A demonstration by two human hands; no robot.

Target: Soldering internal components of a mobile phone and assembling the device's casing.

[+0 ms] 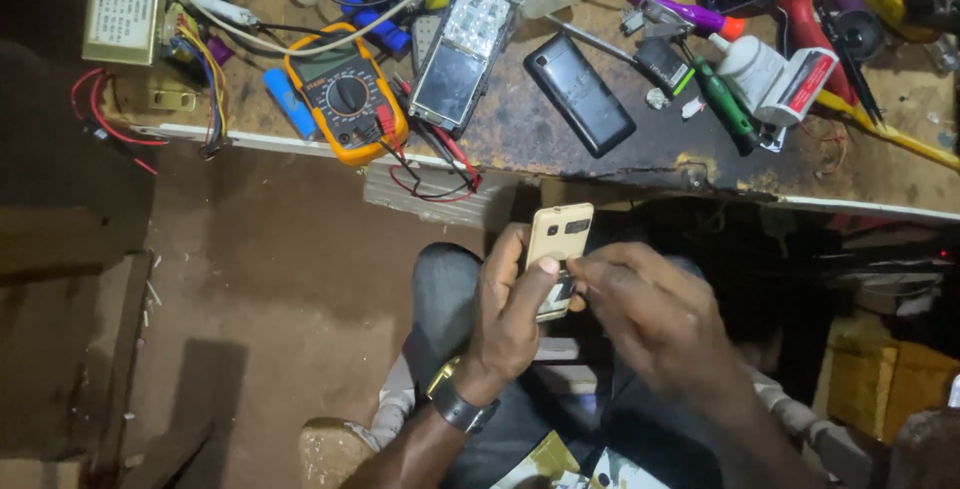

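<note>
My left hand (508, 311) grips a small gold-coloured phone (560, 239) with its back up, thumb pressed on its side, held over my lap below the bench edge. My right hand (650, 319), blurred, has its fingertips at the lower part of the phone, pinching at something small and dark there; what it is I cannot tell. A dark watch sits on my left wrist.
The worn workbench (640, 154) above carries an orange multimeter (346, 99), a keypad phone face up (462, 47), a black phone back (580, 94), a green-handled screwdriver (727, 107), a white glue bottle (752, 69), a transformer (122, 17) and tangled wires. Brown floor (280, 299) lies to the left.
</note>
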